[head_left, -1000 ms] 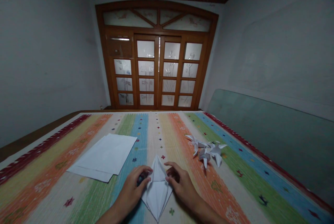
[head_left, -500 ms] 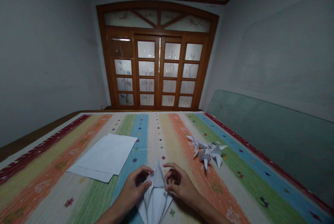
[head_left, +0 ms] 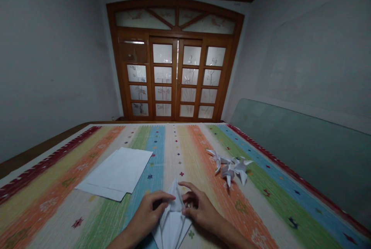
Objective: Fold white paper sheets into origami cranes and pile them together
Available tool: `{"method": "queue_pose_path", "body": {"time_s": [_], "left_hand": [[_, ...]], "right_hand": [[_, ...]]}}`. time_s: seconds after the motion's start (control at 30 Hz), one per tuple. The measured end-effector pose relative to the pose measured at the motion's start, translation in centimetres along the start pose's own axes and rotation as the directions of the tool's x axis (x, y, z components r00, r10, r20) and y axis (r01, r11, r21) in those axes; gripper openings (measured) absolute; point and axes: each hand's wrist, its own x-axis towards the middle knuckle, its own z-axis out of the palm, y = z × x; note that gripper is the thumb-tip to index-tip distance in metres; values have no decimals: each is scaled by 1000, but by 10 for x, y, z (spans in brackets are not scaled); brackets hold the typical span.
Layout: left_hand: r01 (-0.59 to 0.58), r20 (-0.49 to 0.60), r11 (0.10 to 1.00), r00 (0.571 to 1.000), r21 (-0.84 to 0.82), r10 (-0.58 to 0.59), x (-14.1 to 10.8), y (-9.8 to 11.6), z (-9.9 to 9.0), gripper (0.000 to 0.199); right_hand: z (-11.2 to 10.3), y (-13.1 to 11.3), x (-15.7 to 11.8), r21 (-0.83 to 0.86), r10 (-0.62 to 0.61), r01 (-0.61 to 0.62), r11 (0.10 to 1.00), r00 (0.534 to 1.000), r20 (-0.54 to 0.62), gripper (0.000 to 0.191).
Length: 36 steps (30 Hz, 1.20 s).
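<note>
A partly folded sheet of white paper [head_left: 171,227] lies on the striped cloth close in front of me, its narrow point away from me. My left hand [head_left: 152,210] pinches its left edge between thumb and fingers. On the opposite edge, my right hand [head_left: 199,206] has its thumb against the paper, with the index finger reaching along the upper point. Creased flaps run down the middle of the paper, and its near end runs out of the picture. The curled fingers hide part of both side edges.
A small stack of white paper sheets [head_left: 116,173] lies to the left. Several folded paper cranes [head_left: 232,167] sit bunched together on the right. The striped tablecloth [head_left: 185,140] covers the table. Beyond its far edge stand wooden doors with glass panes [head_left: 176,79]; a pale green board [head_left: 290,133] stands along the right.
My left hand has shifted slightly right, its fingertips now over the upper part of the folded paper. My right index finger has moved slightly left, nearer the point.
</note>
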Motion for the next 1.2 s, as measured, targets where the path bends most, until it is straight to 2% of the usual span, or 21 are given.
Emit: {"method": "queue_pose_path", "body": {"time_s": [0.17,0.4,0.53,0.73,0.8,0.93,0.97,1.07,1.2], "left_hand": [[26,-49,998,999,53,-24,1,-7,-5,30],[93,83,953,994,-289,-72,7,-22,-13,41],[134,130,916,987,-379,-91,7,-16,-16,44],[206,177,844,975,-495,-135,7,-5,-21,56],[187,158,857,979,-480,-125,8,-3,-21,56],[122,91,913,991,-390,-94,7,1,-18,30],[104,65,931,994,-351,-87,5,2,-17,29],[22,-8,985,1000,-169,-24,-6,5,-11,36],[-50,-20,994,998,100,53,-17,7,-2,42]], "right_hand": [[1,3,-2,-56,10,-10,998,1000,-3,84],[0,8,-6,-202,-61,69,977,997,48,67],[-1,2,-8,-201,-76,86,976,995,57,67],[-1,-7,-7,-111,-88,98,989,992,90,64],[1,-8,-8,-151,-59,65,986,997,47,60],[6,-9,-10,-257,-33,25,966,999,-27,52],[7,-9,-11,-281,-43,29,959,998,-42,49],[9,-9,-12,-342,-100,65,937,991,-84,39],[10,-6,-13,-414,-187,127,902,976,-109,27]]}}
